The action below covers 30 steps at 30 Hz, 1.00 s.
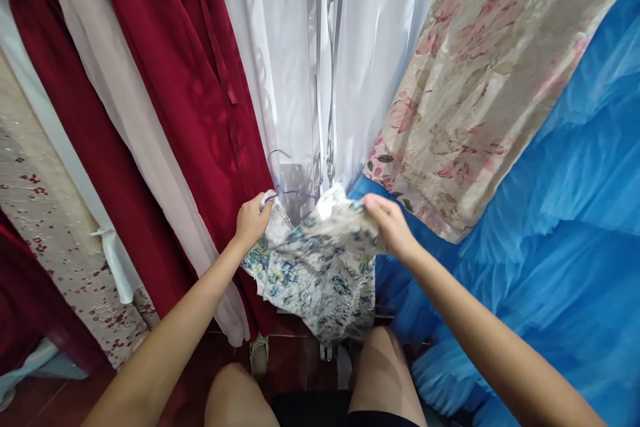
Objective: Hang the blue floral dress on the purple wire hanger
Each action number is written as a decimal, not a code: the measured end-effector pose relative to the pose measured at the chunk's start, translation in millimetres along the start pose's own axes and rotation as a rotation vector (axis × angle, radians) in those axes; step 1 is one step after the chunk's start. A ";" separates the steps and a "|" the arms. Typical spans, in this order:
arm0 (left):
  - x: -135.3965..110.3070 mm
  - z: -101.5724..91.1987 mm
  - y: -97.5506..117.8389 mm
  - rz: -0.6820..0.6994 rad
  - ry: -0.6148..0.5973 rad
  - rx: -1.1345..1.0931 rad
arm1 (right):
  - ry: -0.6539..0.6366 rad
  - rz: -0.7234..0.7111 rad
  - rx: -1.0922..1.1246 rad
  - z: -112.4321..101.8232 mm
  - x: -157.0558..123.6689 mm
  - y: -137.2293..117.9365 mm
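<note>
Between my hands hangs a small white garment with a blue, green and yellow floral print (320, 273), partly smeared by motion. A thin purple clothes hanger (300, 193) runs through its neck opening, its hook pointing up and away from me. My left hand (254, 219) is closed around the left end of the hanger, at the garment's left shoulder. On the other side my right hand (389, 221) pinches the fabric at the right shoulder. The hanger's right end is hidden under the cloth.
Long dresses hang all around: dark red (175, 80) and pale pink (120, 107) on the left, white (370, 33) ahead, beige floral (470, 100) and ruffled blue tulle (560, 280) on the right. A shoe (259, 355) rests on the reddish tiled floor (290, 363).
</note>
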State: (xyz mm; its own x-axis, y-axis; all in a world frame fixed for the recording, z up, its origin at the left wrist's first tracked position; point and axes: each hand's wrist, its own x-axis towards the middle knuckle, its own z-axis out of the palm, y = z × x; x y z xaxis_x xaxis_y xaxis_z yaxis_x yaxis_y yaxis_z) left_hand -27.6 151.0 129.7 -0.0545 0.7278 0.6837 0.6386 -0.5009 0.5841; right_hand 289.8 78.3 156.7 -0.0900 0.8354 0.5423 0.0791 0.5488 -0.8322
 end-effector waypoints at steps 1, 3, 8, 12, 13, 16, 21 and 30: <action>0.0 1.3 -1.0 -0.037 0.060 -0.096 | -0.192 -0.068 -0.065 9.7 -12.4 -13.1; -1.8 3.6 1.0 -0.141 0.198 -0.300 | -0.575 -0.228 -0.207 24.5 -38.1 -31.8; -14.8 9.0 55.7 -0.284 0.020 -0.941 | -0.577 -0.391 -0.546 37.0 -64.9 -28.2; -32.7 22.0 117.6 -0.454 -0.487 -1.368 | -0.391 -0.414 -0.683 38.6 -60.5 0.5; -37.9 26.4 126.6 -0.503 -0.520 -1.421 | -0.379 -0.423 -0.687 38.8 -60.8 7.6; -52.8 37.9 134.5 -0.618 -0.482 -1.504 | -0.320 -0.418 -0.692 37.4 -65.9 26.3; -67.9 38.9 130.3 -0.616 -0.564 -1.351 | -0.287 -0.399 -0.700 39.3 -74.5 51.3; -82.2 16.7 57.3 -0.500 -0.631 -0.961 | -0.052 -0.412 -0.904 1.2 -77.9 61.2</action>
State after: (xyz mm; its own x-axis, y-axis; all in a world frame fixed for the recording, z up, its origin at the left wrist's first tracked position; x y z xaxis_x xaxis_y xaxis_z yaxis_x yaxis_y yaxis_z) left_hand 26.3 70.3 99.7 0.4168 0.9007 0.1226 -0.1774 -0.0516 0.9828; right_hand 300.5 46.7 63.4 -0.3227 0.5833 0.7454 0.7567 0.6321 -0.1670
